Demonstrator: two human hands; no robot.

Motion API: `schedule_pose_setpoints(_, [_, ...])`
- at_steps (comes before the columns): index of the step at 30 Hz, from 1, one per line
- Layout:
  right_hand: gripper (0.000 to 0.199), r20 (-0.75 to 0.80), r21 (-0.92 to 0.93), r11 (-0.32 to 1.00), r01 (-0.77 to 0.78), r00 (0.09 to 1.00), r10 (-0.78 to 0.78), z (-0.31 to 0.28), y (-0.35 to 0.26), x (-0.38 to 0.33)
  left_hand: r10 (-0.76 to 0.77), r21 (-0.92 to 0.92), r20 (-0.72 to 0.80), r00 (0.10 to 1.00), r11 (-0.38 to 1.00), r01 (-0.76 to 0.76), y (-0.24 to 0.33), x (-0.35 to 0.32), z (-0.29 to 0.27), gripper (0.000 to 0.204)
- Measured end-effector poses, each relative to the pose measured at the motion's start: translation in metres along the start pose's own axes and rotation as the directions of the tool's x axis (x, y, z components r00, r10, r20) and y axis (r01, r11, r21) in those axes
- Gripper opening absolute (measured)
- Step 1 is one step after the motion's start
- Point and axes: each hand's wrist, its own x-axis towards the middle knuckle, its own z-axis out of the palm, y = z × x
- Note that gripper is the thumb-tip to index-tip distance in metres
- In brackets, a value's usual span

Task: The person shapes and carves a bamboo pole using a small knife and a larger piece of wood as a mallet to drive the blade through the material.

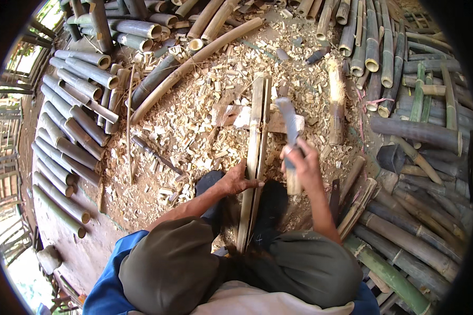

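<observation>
Between my knees lies a split bamboo piece (254,142), its strips side by side and pointing away from me. My left hand (236,179) is closed round its near half, thumb across the top. Just to its right my right hand (305,161) grips a billhook-like knife (287,116), the curved blade pointing up and away and slightly blurred. The knife's pale wooden handle end (294,181) sticks out below my fist. The blade is beside the bamboo, apart from it in this view. A wooden block (227,114) lies under the bamboo's far half.
Wood chips (194,115) cover the ground. Cut bamboo tubes (68,142) are stacked at the left, with more bamboo poles (415,236) heaped at the right. A long pole (194,65) slants across the far left. A dark narrow tool (155,155) lies among the chips, and a shaved log (336,105) lies right.
</observation>
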Motion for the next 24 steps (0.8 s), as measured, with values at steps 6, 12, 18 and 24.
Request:
schedule_pose_setpoints(6, [0.074, 0.039, -0.637, 0.714, 0.292, 0.937, -0.348, 0.032, 0.034, -0.037, -0.178, 0.147, -0.05, 0.983, 0.972, 0.183, 0.019, -0.003, 0.004, 0.088])
schedule_pose_setpoints(12, [0.079, 0.059, -0.77, 0.615, 0.169, 0.979, -0.194, 0.035, 0.025, -0.045, -0.235, 0.227, -0.08, 0.969, 0.942, 0.248, 0.021, -0.003, 0.009, 0.08])
schedule_pose_setpoints(18, [0.078, 0.053, -0.775, 0.609, 0.169, 0.978, -0.204, 0.038, 0.019, -0.038, -0.214, 0.194, -0.081, 0.973, 0.954, 0.227, 0.021, -0.004, 0.012, 0.08])
schedule_pose_setpoints(24, [0.073, -0.067, -0.628, 0.771, 0.106, 0.98, -0.19, 0.057, 0.031, -0.013, -0.225, 0.267, -0.101, 0.969, 0.932, 0.245, 0.022, -0.002, 0.013, 0.091])
